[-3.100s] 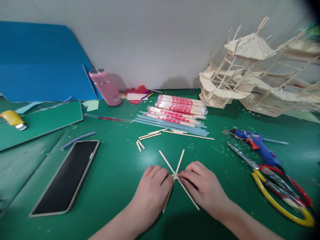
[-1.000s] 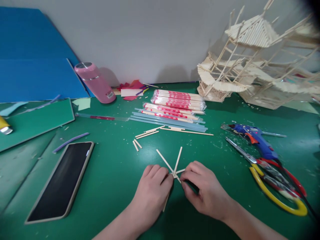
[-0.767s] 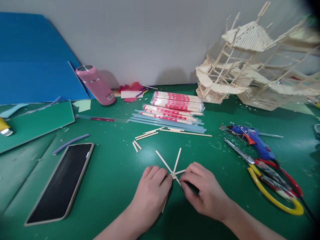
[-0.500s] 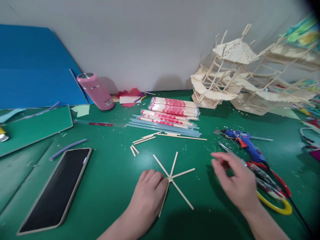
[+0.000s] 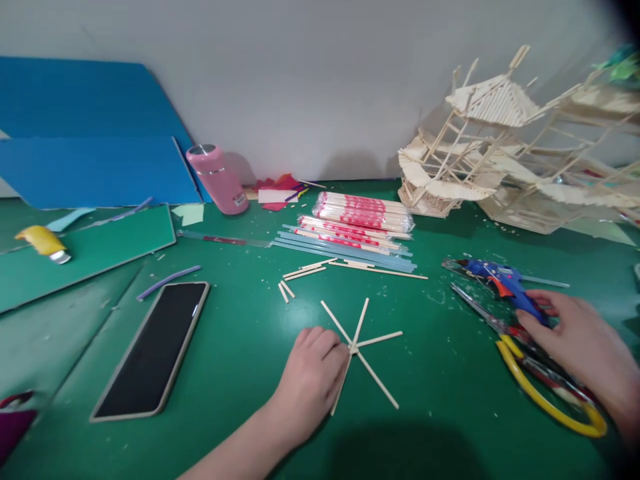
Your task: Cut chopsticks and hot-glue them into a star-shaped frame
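Several thin wooden sticks form a star-shaped frame [image 5: 376, 377] flat on the green table, joined at a centre. My left hand [image 5: 316, 373] is closed at the left side of that centre, its fingertips curled over a stick and partly hidden. At the right, my right hand [image 5: 575, 333] has its thumb and fingers around the handle of a blue hot glue gun [image 5: 500, 275], which lies on its side with a clear glue stick at its back. Just below the gun are scissors or pliers with yellow handles [image 5: 540, 403], close under my right wrist.
Short cut sticks [image 5: 305, 272], glue sticks [image 5: 345, 252] and wrapped chopstick packs [image 5: 363, 210] lie ahead. A stick-built pavilion model [image 5: 493, 103] stands back right. At left are a phone [image 5: 153, 350], pink bottle [image 5: 220, 180], yellow cutter [image 5: 43, 241] and blue boards [image 5: 95, 167].
My right hand has moved right, from above the table beside the tools onto the glue gun's handle. My left hand stays at the star of sticks. The view has turned slightly left.
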Motion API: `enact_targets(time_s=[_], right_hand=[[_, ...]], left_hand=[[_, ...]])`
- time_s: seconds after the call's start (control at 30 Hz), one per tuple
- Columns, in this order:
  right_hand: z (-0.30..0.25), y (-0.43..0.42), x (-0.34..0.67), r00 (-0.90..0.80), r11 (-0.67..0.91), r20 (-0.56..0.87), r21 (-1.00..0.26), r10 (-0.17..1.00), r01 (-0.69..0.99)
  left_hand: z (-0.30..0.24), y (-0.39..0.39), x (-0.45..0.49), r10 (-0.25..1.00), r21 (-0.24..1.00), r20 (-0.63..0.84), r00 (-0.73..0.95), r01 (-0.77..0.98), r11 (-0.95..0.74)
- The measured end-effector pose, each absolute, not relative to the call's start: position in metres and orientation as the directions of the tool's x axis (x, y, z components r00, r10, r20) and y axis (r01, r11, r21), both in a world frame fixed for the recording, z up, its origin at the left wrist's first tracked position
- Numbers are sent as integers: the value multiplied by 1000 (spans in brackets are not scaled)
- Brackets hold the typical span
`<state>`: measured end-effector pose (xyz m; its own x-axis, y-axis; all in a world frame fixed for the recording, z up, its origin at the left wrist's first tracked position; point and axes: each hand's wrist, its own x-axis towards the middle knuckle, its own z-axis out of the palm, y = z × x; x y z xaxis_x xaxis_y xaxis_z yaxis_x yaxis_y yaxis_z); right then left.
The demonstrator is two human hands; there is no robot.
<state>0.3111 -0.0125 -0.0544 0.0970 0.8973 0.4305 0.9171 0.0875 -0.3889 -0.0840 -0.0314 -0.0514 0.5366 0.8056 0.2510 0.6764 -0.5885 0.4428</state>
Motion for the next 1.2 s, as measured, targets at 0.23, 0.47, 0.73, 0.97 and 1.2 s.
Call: enact_targets(time_s=[0.23,0.47,0.73,0.97,1.2], right_hand=[[-36,-19,275,262,-202,338,-203,904,958],[-29,-30,159,-89,284,395,-468,914,837],[-45,-36,98,-435,404,113,-626,893,666],[-48,-39,95,-441,387,75,-624,895,679],[-49,-40,94,-422,361,48,-610,906,705]], left_hand=[[-52,-31,-84,784,373,236,575,691,-619],[-55,-34,-84,756,287,215,619,700,-654],[-55,-36,-84,767,326,212,606,696,-640],[-59,-38,-85,768,352,185,614,688,-635],[-61,-40,-84,772,353,144,619,697,-625]])
